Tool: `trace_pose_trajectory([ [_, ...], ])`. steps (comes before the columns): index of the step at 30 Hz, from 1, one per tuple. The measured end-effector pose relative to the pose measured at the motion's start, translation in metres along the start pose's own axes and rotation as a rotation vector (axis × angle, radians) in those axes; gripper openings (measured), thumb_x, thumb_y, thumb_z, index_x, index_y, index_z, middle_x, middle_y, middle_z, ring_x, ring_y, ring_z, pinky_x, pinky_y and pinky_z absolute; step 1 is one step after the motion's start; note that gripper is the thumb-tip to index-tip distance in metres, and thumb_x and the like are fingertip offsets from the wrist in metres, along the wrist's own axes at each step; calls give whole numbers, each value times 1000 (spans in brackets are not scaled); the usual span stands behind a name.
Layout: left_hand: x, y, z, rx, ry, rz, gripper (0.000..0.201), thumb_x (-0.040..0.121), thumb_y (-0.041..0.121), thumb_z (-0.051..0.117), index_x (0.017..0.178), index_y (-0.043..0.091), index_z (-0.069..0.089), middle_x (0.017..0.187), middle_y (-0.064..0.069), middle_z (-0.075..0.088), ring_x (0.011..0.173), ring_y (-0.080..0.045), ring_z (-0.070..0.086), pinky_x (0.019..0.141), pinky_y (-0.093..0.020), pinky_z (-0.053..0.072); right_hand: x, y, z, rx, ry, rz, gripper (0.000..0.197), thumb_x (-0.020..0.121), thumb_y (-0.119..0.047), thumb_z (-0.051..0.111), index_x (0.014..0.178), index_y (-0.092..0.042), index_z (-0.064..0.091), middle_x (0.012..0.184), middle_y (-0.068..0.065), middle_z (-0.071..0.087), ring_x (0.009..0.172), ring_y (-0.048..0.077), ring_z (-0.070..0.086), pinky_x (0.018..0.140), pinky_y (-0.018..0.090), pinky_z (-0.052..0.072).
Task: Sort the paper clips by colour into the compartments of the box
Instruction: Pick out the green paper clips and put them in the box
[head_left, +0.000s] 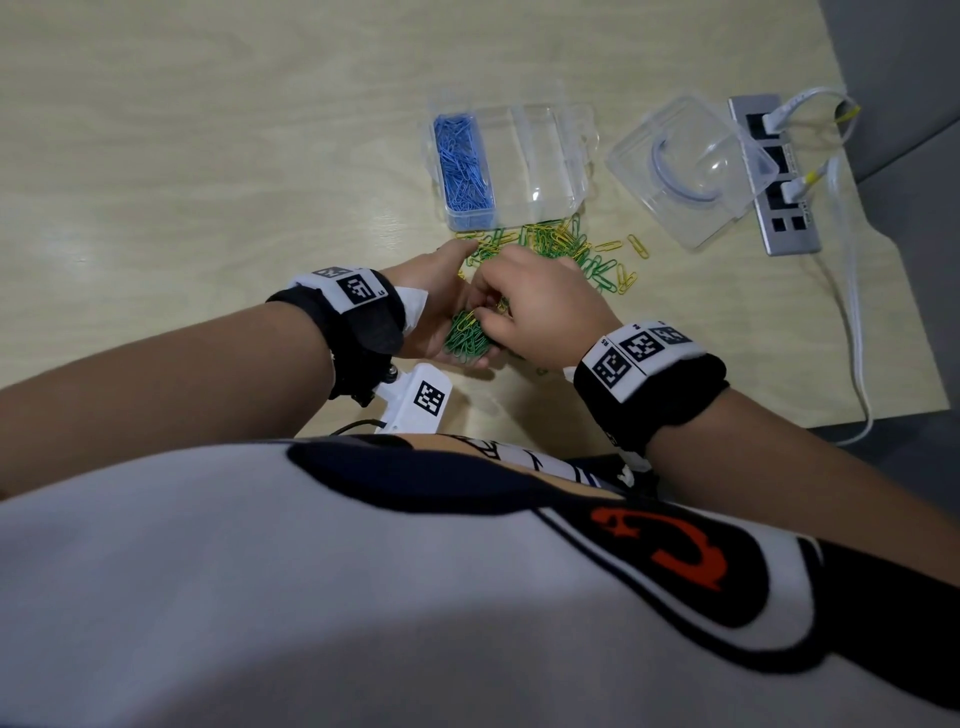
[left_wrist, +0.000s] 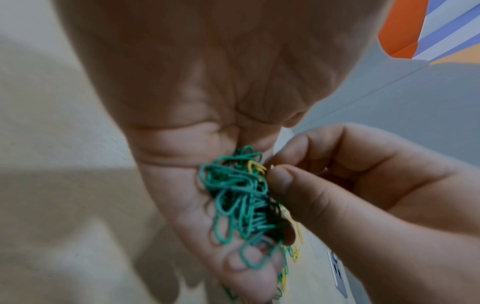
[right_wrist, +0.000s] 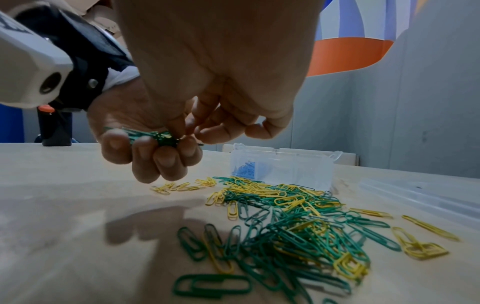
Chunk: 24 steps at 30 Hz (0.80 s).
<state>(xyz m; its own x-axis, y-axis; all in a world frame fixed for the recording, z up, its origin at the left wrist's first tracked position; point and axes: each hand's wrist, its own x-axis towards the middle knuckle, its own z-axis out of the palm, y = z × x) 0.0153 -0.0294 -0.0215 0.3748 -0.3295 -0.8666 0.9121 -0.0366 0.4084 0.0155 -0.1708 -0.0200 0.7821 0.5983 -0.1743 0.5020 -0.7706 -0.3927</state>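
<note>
My left hand (head_left: 439, 317) lies palm up just above the table, its fingers curled round a bunch of green paper clips (left_wrist: 233, 197). My right hand (head_left: 491, 316) reaches into that bunch from above. Its thumb and forefinger pinch a yellow paper clip (left_wrist: 255, 167) among the green ones. A loose pile of green and yellow clips (head_left: 561, 249) lies on the table beyond both hands. Behind the pile stands the clear compartment box (head_left: 550, 156). Its left compartment is full of blue clips (head_left: 465, 166), and the other compartments look empty.
The box's clear lid (head_left: 685, 166) lies to the right of the box. Further right are a grey power strip (head_left: 774, 176) and white cables (head_left: 852, 291) running to the table's right edge. Bare wooden table (head_left: 208, 156) spreads to the left.
</note>
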Motion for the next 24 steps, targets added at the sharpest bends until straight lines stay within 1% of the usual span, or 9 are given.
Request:
trace_pose_trajectory([
  [2,2,-1,-1,-48,38,-9,61,91,62,27,105,7,50,81,-17,53,62,-29,59,64,-38,57,0,1,0,-26,-7,-19,17,90,-33,54,102,-23,60,97,-7,46,98,17,52,92,38,31],
  [5,5,-2,0,-51,49,4,61,91,61,28,106,6,49,82,-17,53,63,-28,57,59,-35,56,2,1,0,-77,-24,-40,15,91,-32,52,100,-23,61,98,-6,46,99,18,53,93,39,31],
  [8,6,-2,-3,-33,19,0,67,92,61,25,95,0,54,80,-18,55,64,-28,57,59,-33,57,4,-1,0,-100,-36,-46,14,90,-31,51,97,-23,60,99,-5,46,100,18,53,92,39,31],
  [10,6,-2,-4,-28,-2,0,68,92,61,25,87,1,56,74,-17,56,61,-27,59,61,-32,57,5,0,1,-96,-31,-58,13,89,-31,51,96,-22,58,99,-4,46,98,19,53,90,38,31],
  [13,6,-1,-5,-33,10,-14,65,91,60,29,87,1,55,74,-18,58,60,-27,59,61,-32,56,3,3,-2,-14,19,-62,11,87,-27,52,93,-20,57,96,-4,47,93,18,51,89,37,31],
  [15,5,-1,-6,-45,29,-20,63,91,59,31,91,1,55,76,-18,59,62,-27,59,62,-31,55,3,7,-5,79,70,-34,8,86,-25,54,90,-19,57,94,-4,51,86,16,49,88,38,35],
  [18,5,-3,-7,19,13,-33,68,94,58,19,88,1,55,71,-14,58,58,-22,55,58,-24,52,4,13,-8,203,155,13,7,87,-23,55,90,-21,61,91,-7,53,78,11,48,84,37,43],
  [22,5,-5,-8,42,76,9,50,101,41,25,76,8,52,62,-7,55,46,-15,53,50,-20,50,2,31,-9,203,166,184,19,91,-20,51,106,-19,63,104,-2,57,87,13,54,80,31,44],
  [24,4,-6,-10,48,93,36,39,101,32,30,75,11,50,58,-4,55,45,-13,53,49,-19,49,-3,45,-9,148,126,282,19,91,-17,48,105,-18,62,105,0,57,87,15,54,78,29,43],
])
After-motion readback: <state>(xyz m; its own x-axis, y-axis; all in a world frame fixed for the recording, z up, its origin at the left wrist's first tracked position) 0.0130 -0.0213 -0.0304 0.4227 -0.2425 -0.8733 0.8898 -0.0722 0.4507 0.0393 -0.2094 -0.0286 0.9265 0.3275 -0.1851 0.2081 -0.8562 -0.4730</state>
